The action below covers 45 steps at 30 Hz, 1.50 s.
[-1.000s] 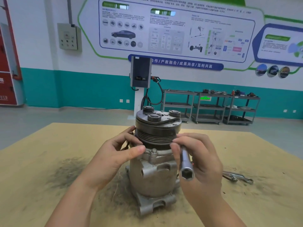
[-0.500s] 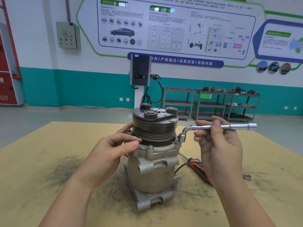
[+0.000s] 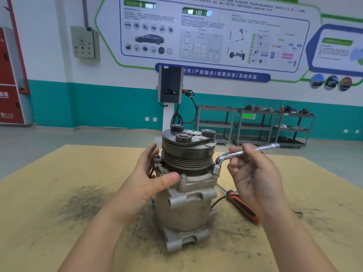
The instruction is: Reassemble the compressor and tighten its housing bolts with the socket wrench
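Socket wrench point(image 3: 240, 154) seated on a housing bolt at the right edge of the compressor point(image 3: 186, 193): its socket end points down onto the flange, and its handle runs from the bend up and to the right, towards the far right of the scene. Right hand point(image 3: 253, 173) grips that handle just right of the bend, fingers curled over the bar; it is the nearer hand to the bolt, and the compressor lies directly to its left. Any tightening stroke would have to swing the handle about the vertical axis of the bolt. Left hand point(image 3: 151, 179) is spread, fingers nearly straight beside the left of the grooved pulley point(image 3: 186, 160), thumb near the front flange bolt point(image 3: 183, 176); contact cannot be confirmed. Compressor stands upright on the tan table point(image 3: 49, 213), mid-scene, between both hands. A red-handled tool point(image 3: 242, 207) lies on the table to its right.
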Motion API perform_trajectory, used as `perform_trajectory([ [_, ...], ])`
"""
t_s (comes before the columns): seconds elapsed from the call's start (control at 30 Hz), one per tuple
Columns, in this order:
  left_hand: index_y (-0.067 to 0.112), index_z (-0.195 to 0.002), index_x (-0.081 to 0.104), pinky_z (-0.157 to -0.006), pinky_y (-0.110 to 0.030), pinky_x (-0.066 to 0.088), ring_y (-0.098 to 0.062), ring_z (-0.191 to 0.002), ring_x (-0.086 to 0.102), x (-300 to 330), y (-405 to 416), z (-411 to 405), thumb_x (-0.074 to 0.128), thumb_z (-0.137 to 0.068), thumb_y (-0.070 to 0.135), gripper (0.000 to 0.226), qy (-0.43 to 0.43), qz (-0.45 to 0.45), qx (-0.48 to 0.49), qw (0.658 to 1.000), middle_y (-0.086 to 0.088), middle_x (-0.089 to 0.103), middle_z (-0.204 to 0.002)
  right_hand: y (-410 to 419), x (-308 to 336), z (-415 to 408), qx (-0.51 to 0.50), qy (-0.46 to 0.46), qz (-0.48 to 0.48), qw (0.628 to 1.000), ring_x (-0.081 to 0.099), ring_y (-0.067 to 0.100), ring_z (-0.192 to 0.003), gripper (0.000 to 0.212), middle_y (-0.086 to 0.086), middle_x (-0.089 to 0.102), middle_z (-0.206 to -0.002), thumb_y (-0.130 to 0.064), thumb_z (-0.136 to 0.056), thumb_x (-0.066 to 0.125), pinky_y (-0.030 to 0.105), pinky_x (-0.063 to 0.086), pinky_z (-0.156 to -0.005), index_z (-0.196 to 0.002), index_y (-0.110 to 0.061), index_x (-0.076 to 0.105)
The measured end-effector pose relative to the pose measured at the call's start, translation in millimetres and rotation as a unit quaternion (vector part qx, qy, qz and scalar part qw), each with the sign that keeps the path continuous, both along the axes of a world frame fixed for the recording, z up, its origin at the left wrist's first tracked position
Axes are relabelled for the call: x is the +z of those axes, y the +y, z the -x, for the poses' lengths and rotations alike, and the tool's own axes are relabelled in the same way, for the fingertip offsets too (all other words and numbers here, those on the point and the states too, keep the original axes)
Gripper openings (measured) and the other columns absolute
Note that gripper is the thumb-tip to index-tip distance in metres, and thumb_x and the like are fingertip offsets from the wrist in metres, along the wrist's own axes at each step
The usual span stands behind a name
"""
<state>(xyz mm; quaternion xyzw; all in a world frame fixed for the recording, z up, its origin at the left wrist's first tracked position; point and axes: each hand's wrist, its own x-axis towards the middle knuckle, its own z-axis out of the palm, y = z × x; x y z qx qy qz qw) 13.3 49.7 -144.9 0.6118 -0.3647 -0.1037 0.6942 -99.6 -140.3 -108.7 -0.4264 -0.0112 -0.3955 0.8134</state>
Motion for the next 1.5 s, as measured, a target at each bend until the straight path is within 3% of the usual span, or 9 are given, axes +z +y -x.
perform_trajectory([
  [0.17, 0.035, -0.151, 0.024, -0.112, -0.034, 0.040, 0.005, -0.126, 0.050, -2.5, -3.5, 0.5, 0.086, -0.040, 0.065, 0.130, -0.049, -0.082, 0.041, 0.995, 0.019, 0.048, -0.142, 17.1, -15.9, 5.2, -0.098, -0.112, 0.077, 0.986, 0.058, 0.021, -0.051, 0.026, 0.015, 0.071, -0.077, -0.008, -0.086, 0.047, 0.023, 0.048, -0.052, -0.073, -0.023, 0.063],
  [0.33, 0.047, -0.120, 0.040, -0.107, -0.030, 0.044, 0.012, -0.111, 0.057, -5.8, -5.5, -3.1, 0.084, -0.031, 0.076, 0.104, -0.049, -0.068, 0.054, 0.995, 0.028, 0.057, -0.122, 26.5, -20.9, 7.5, -0.154, -0.129, 0.140, 0.969, 0.064, 0.022, -0.059, 0.019, 0.014, 0.071, -0.082, -0.009, -0.090, 0.051, 0.028, 0.052, -0.060, -0.083, -0.023, 0.063],
  [0.5, 0.044, -0.124, 0.037, -0.107, -0.028, 0.042, 0.010, -0.111, 0.056, -7.5, -8.5, -5.5, 0.080, -0.023, 0.083, 0.117, -0.047, -0.076, 0.086, 0.992, 0.030, 0.054, -0.120, 32.0, -20.4, 12.6, -0.245, -0.124, 0.262, 0.925, 0.066, 0.025, -0.066, 0.003, 0.009, 0.072, -0.087, -0.019, -0.092, 0.057, 0.033, 0.054, -0.068, -0.092, -0.017, 0.059],
  [0.6, 0.042, -0.124, 0.024, -0.105, -0.028, 0.041, 0.000, -0.117, 0.052, -6.2, -17.2, 10.6, 0.074, -0.020, 0.088, 0.124, -0.051, -0.108, 0.154, 0.981, 0.024, 0.050, -0.122, 26.1, -11.4, 16.2, -0.237, -0.151, 0.199, 0.939, 0.067, 0.023, -0.069, 0.004, 0.009, 0.072, -0.089, -0.019, -0.093, 0.054, 0.033, 0.055, -0.070, -0.095, -0.015, 0.055],
  [0.73, 0.039, -0.123, 0.024, -0.114, -0.053, 0.031, -0.023, -0.135, 0.034, -10.9, -44.2, 58.4, 0.063, -0.037, 0.091, 0.107, -0.112, -0.120, 0.345, 0.924, 0.004, 0.046, -0.135, 16.1, -4.5, 19.2, -0.154, -0.151, 0.086, 0.973, 0.064, 0.017, -0.058, 0.003, 0.007, 0.072, -0.077, -0.013, -0.094, 0.052, 0.026, 0.054, -0.059, -0.091, -0.013, 0.053],
  [0.87, 0.021, -0.113, 0.038, -0.114, -0.059, 0.025, -0.006, -0.129, 0.029, -16.5, -54.9, 78.3, 0.043, -0.073, 0.085, 0.076, -0.184, -0.037, 0.404, 0.896, 0.002, 0.050, -0.131, 16.4, -8.7, 15.2, -0.110, -0.105, 0.084, 0.985, 0.061, 0.018, -0.055, 0.008, 0.011, 0.071, -0.075, -0.016, -0.085, 0.054, 0.026, 0.052, -0.055, -0.090, -0.010, 0.054],
  [0.97, 0.027, -0.097, 0.042, -0.100, -0.035, 0.040, 0.007, -0.101, 0.043, -12.0, -49.5, 72.3, 0.031, -0.088, 0.064, 0.040, -0.170, 0.051, 0.406, 0.896, 0.030, 0.044, -0.101, 13.3, -9.6, 14.4, -0.125, -0.097, 0.113, 0.981, 0.061, 0.019, -0.057, 0.008, 0.011, 0.071, -0.077, -0.017, -0.085, 0.054, 0.027, 0.052, -0.056, -0.089, -0.010, 0.055],
  [1.07, 0.030, -0.091, 0.041, -0.068, -0.001, 0.036, 0.017, -0.078, 0.052, -5.0, -44.5, 64.8, 0.040, -0.095, 0.051, 0.022, -0.138, 0.077, 0.413, 0.897, 0.022, 0.052, -0.084, 8.1, -10.4, 14.4, -0.139, -0.095, 0.127, 0.978, 0.061, 0.019, -0.056, 0.005, 0.011, 0.071, -0.077, -0.016, -0.087, 0.053, 0.027, 0.052, -0.056, -0.089, -0.011, 0.054],
  [1.5, 0.034, -0.093, 0.050, -0.069, -0.012, 0.045, -0.011, -0.087, 0.060, -12.1, -41.3, 39.1, 0.058, -0.096, 0.022, 0.014, -0.027, 0.159, 0.340, 0.926, 0.004, 0.062, -0.098, 5.8, -4.9, 16.2, -0.040, -0.032, -0.021, 0.998, 0.057, 0.018, -0.046, 0.023, 0.013, 0.069, -0.067, 0.000, -0.094, 0.043, 0.021, 0.046, -0.044, -0.075, -0.009, 0.053],
])
